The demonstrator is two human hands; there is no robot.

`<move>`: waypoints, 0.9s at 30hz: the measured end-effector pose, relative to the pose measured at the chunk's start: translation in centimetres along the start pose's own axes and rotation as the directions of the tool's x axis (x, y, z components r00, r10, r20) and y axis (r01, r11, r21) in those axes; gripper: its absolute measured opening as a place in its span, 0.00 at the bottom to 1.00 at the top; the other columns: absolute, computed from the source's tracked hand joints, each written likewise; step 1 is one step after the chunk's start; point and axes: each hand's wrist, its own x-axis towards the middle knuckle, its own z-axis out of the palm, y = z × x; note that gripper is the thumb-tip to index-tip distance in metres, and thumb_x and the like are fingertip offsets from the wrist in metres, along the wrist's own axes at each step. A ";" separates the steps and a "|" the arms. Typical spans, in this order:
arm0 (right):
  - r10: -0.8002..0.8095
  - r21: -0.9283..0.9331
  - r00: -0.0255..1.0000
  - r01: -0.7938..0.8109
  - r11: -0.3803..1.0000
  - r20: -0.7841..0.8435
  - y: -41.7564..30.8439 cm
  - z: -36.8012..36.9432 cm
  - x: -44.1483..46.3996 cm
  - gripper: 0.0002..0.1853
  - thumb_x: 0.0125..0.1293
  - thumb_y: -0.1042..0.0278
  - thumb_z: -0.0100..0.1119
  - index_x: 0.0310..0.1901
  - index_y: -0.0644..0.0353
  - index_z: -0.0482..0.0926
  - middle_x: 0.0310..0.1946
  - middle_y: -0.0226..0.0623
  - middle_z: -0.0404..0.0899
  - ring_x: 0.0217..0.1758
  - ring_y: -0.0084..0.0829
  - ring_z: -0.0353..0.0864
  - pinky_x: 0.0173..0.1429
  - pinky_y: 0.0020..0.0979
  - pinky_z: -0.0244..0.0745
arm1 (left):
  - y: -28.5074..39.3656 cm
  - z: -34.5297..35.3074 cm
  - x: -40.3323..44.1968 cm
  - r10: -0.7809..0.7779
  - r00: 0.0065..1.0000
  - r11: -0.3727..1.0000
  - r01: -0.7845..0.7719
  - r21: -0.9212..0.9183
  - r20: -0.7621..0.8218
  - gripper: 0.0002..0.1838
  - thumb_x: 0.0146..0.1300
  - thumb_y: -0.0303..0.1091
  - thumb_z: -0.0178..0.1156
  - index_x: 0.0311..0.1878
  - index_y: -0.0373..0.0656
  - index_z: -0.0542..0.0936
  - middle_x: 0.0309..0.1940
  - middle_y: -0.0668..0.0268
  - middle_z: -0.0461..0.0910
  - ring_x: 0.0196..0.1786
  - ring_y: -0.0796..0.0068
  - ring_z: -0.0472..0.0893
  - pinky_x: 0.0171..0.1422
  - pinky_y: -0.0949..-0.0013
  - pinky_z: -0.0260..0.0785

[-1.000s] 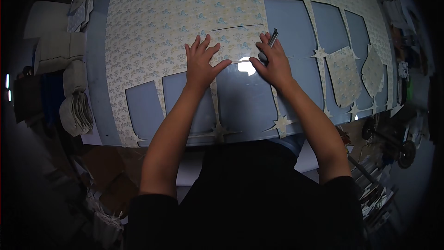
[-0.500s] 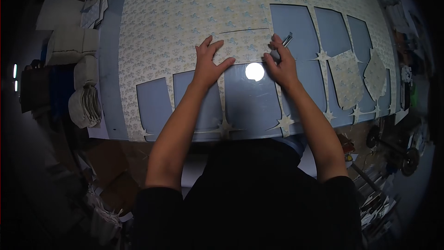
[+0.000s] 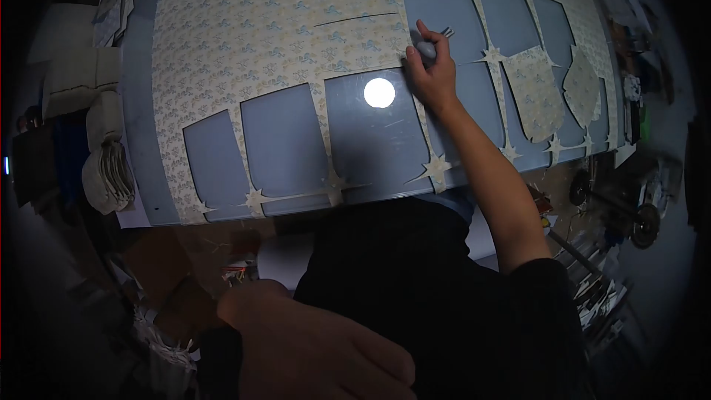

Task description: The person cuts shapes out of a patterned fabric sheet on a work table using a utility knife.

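My right hand [image 3: 435, 74] is closed around a small tool with a rounded grey handle [image 3: 426, 49] and a narrow metal end. Its exact kind is hard to make out. The hand rests at the edge of a cut-out in the patterned sheet [image 3: 274, 37], which has a pale ground and small bluish figures. A thin dark slit [image 3: 355, 19] runs across the sheet left of this hand. My left hand [image 3: 318, 348] is close to the camera, in front of my body, its fingers partly cut off by the lower frame edge.
The blue-grey table [image 3: 139, 104] shows through several cut-outs. Loose patterned pieces [image 3: 533, 96] lie on the right. Stacked pale pieces [image 3: 109, 178] stand at the left edge. Below the table's right side are a weight-like disc [image 3: 646, 226] and scraps [image 3: 596, 292].
My left hand has left the sheet and come back toward my body and the camera. My right hand stays by the cut-out with the tool. The view has shifted slightly.
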 end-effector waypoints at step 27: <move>0.249 0.135 0.966 -0.238 0.962 -0.069 -2.0 -7.9 -3.4 0.07 0.66 0.77 0.63 0.42 0.61 0.75 0.35 0.28 0.75 0.38 0.20 0.76 0.47 0.24 0.73 | -0.5 -1.1 1.0 0.056 0.995 0.997 -0.051 -0.062 0.087 0.31 0.71 0.64 0.60 0.48 0.40 0.87 0.26 0.63 0.82 0.24 0.73 0.78 0.32 0.68 0.72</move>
